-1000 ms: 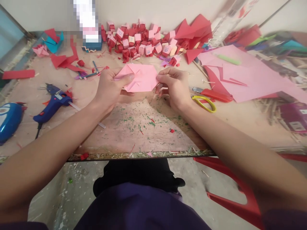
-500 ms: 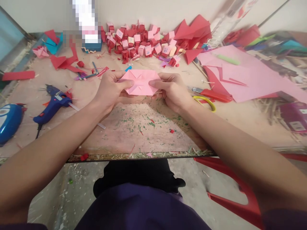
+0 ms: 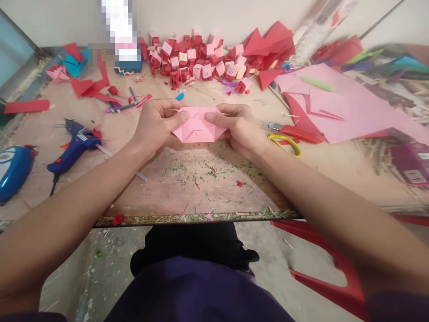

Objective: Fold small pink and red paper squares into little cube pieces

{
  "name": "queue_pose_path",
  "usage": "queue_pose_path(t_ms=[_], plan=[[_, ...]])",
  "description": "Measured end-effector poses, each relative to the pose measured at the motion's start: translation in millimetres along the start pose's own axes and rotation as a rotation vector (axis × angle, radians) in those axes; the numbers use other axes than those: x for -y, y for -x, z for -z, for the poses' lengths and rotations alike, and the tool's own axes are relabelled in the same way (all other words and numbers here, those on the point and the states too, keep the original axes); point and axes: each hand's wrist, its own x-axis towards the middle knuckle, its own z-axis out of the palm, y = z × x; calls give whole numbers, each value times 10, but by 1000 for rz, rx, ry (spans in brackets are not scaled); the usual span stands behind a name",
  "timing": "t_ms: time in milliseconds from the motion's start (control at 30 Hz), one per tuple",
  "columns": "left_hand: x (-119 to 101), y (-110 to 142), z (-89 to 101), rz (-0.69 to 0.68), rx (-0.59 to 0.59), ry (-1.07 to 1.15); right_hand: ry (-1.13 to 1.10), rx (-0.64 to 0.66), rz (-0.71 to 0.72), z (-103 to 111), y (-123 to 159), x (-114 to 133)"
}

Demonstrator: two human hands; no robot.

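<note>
Left hand point(image 3: 152, 126) and right hand point(image 3: 241, 127), each grasping one side of folded pink paper point(image 3: 201, 127), thumbs on top, above littered wooden table point(image 3: 164, 192). Right of right hand: yellow loop point(image 3: 292, 145), red cutter point(image 3: 301, 133). Left of left hand: blue glue gun point(image 3: 73, 152). Beyond hands: heaped paper cubes point(image 3: 197, 69); blue box point(image 3: 129, 68), contents unclear; pale wall point(image 3: 187, 13).

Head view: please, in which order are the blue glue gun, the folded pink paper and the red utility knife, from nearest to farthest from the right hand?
1. Folded pink paper: held in the right hand.
2. Red utility knife: to its right.
3. Blue glue gun: far over on the left.
</note>
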Motion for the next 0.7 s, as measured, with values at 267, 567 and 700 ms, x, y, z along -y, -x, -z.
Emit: queue_pose_path(t_ms=[267, 567, 700], plan=[[40, -8, 19, -120, -13, -140, -39, -13, -4, -17, 7, -1], [0, 1, 23, -128, 10, -67, -69, -20, -1, 21, -23, -30], [-18, 22, 15, -77, -12, -59, -142, 50, -13, 41, -7, -2]])
